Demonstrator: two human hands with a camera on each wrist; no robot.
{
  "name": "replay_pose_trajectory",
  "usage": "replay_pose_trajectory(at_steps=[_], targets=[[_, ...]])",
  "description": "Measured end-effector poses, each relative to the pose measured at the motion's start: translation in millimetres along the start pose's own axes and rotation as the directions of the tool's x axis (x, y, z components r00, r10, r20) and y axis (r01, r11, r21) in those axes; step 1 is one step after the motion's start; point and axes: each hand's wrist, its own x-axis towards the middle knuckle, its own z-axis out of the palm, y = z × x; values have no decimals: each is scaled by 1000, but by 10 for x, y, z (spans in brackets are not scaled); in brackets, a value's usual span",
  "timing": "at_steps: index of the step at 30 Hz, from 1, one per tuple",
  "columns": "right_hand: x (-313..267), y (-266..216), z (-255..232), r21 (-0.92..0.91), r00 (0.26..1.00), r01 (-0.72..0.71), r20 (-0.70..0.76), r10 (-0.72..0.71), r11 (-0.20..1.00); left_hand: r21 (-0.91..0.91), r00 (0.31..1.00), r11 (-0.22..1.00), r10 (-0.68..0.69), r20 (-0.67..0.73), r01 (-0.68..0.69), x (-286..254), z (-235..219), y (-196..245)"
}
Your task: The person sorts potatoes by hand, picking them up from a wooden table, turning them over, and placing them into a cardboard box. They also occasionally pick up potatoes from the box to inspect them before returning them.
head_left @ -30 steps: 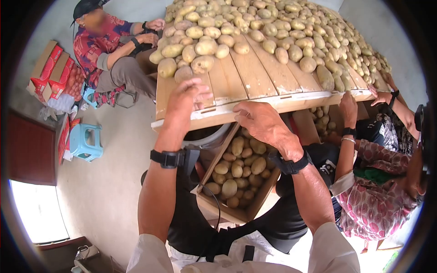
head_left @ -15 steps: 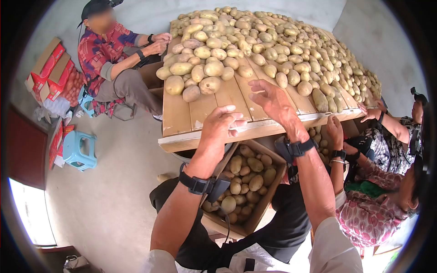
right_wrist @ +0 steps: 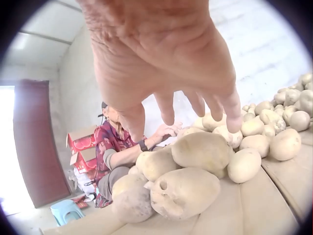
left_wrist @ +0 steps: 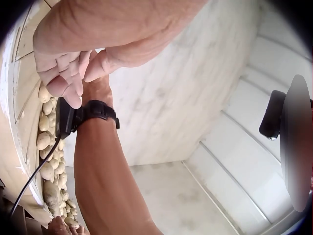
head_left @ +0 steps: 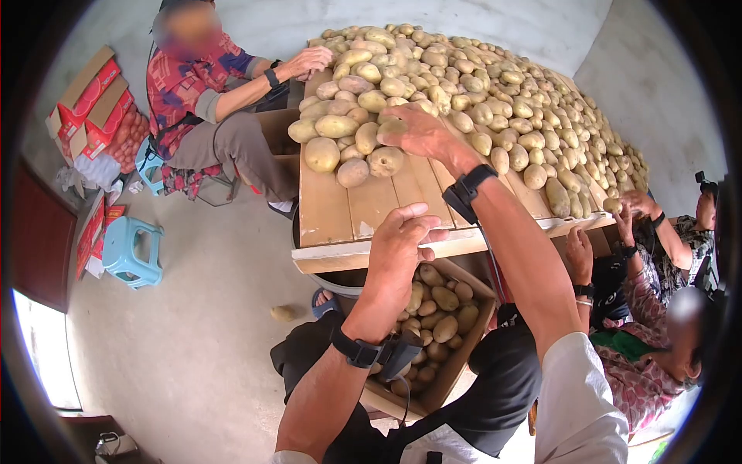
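A heap of potatoes (head_left: 533, 143) covers much of a slatted wooden table (head_left: 328, 213). My right hand (head_left: 425, 133) reaches over the heap's near left part with its fingers extended. In the right wrist view its fingers spread downward above several potatoes, among them a large potato (right_wrist: 203, 152) and one with a dark hole (right_wrist: 185, 192). Nothing shows in its palm. My left hand (head_left: 402, 243) hovers at the table's front edge, fingers loosely bent and holding nothing. The left wrist view shows the same relaxed left hand (left_wrist: 73, 58).
Below the table edge, a cardboard box (head_left: 466, 352) of potatoes sits between my legs. One potato (head_left: 284, 313) lies on the floor. A person (head_left: 209, 93) sits at the table's left end; others work at the right. A blue stool (head_left: 131, 251) and red cartons (head_left: 85, 100) stand left.
My right hand has moved from the table's front edge forward over the potatoes. My left hand stays near the edge, and the head view has shifted.
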Motion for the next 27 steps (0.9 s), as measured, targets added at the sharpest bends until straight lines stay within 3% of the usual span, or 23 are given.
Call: replay_pose_trajectory(at_steps=[6, 8, 14, 18, 21, 23, 27], targets=[[315, -128, 194, 31, 995, -75, 71, 73, 997, -3, 1000, 1000, 3, -12, -3, -28, -16, 79], [384, -119, 252, -22, 973, -134, 187, 136, 991, -38, 1000, 999, 3, 9, -3, -34, -28, 68], [373, -28, 425, -42, 987, -115, 105, 119, 993, -83, 1000, 996, 26, 11, -25, -40, -34, 121], [136, -216, 253, -50, 974, -171, 139, 176, 984, -97, 999, 994, 39, -21, -41, -39, -86, 136], [6, -198, 192, -84, 988, -152, 10, 154, 985, -110, 992, 987, 108, -65, -114, 16, -202, 71], [-60, -169, 105, 0, 983, -146, 116, 145, 989, -105, 989, 987, 107, -101, -117, 47, -252, 75], [-323, -247, -133, -83, 978, -125, 156, 137, 989, -64, 978, 994, 80, -195, -94, 183, -379, 81]])
